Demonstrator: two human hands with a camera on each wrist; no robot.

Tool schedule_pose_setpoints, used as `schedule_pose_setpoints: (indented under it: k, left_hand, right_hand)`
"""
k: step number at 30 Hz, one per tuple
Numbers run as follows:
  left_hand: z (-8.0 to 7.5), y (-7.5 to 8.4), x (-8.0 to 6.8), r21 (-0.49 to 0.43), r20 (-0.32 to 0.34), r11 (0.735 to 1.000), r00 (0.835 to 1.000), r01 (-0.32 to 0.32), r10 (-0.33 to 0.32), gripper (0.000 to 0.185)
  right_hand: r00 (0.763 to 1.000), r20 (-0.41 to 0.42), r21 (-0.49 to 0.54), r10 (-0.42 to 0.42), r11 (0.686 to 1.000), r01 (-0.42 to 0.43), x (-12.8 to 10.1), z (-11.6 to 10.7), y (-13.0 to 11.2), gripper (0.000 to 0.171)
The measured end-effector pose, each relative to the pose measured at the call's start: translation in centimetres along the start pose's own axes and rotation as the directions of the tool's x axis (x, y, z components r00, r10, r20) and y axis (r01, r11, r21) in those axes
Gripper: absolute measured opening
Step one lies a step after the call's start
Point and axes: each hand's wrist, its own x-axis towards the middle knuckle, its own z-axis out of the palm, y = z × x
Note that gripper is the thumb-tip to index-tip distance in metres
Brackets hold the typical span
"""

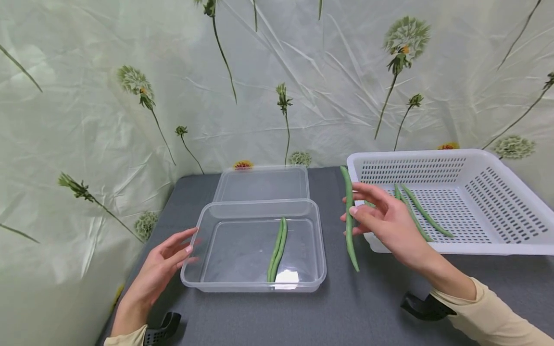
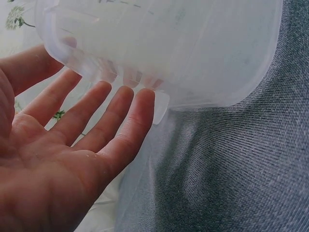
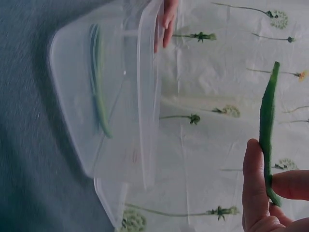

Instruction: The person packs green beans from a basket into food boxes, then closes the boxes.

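Observation:
Between thumb and fingers, my right hand (image 1: 385, 221) pinches a green bean (image 1: 349, 221), held upright over the gap beside the white basket's left side. The same green bean (image 3: 268, 116) shows at the right of the right wrist view. My left hand (image 1: 157, 269) rests its fingertips at the left wall of a clear plastic container (image 1: 253, 287); in the left wrist view the fingers (image 2: 123, 128) are loosely extended against that wall. Two green beans (image 1: 278, 250) lie side by side in the container, right of its middle. Several green beans (image 1: 426, 214) lie in the white perforated basket (image 1: 515, 247).
Behind the container lies a clear lid (image 1: 261, 185) on the grey cloth-covered table (image 1: 337, 317). A pale sheet printed with dandelions (image 1: 329, 86) hangs behind the table and along its left side. The basket's rim stands higher than the table on the right.

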Motion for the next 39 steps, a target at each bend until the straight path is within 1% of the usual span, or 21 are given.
schedule_pose_setpoints:
  k: [5, 12, 17, 21, 25, 29, 33, 39]
  left_hand:
    - [0.0, 0.1, 0.1, 0.01, -0.013, 1.0, 1.0, 0.022, -0.021, 0.047]
    - [-0.1, 0.0, 0.2, -0.003, 0.017, 1.0, 1.0, -0.017, 0.017, 0.046]
    - [0.0, 0.1, 0.2, -0.021, 0.016, 0.999, 1.0, -0.025, 0.025, 0.045]
    - [0.0, 0.0, 0.1, -0.03, 0.015, 0.999, 1.0, -0.026, 0.026, 0.046]
    - [0.0, 0.0, 0.1, -0.033, 0.01, 0.999, 0.999, -0.03, 0.031, 0.045]
    - [-0.1, 0.0, 0.1, -0.034, 0.01, 0.999, 1.0, -0.028, 0.028, 0.045]
    - [-0.1, 0.0, 0.0, -0.027, 0.009, 0.999, 1.0, -0.02, 0.02, 0.045]
    - [-0.1, 0.0, 0.0, -0.028, 0.003, 1.0, 1.0, -0.008, 0.008, 0.046]
  right_hand:
    - [1.0, -0.01, 0.019, 0.022, 1.0, -0.022, 0.0, 1.5, 0.5, 0.041]
    - [0.999, -0.005, 0.024, 0.035, 0.999, -0.035, 0.5, 3.4, 1.4, 0.043]
    - [0.998, 0.015, 0.066, 0.055, 0.996, -0.056, 1.0, 4.9, 2.5, 0.044]
    - [0.998, 0.016, 0.11, 0.055, 0.992, -0.057, 1.4, 5.8, 3.3, 0.044]
    - [0.998, 0.013, 0.121, 0.065, 0.99, -0.066, 1.9, 6.3, 3.9, 0.044]
    - [0.997, 0.019, 0.099, 0.069, 0.993, -0.07, 2.6, 6.8, 4.6, 0.047]
    - [0.996, 0.045, 0.071, 0.082, 0.994, -0.085, 2.9, 7.2, 5.3, 0.053]
    - [0.991, 0.073, 0.018, 0.11, 0.994, -0.111, 2.9, 7.5, 5.5, 0.044]
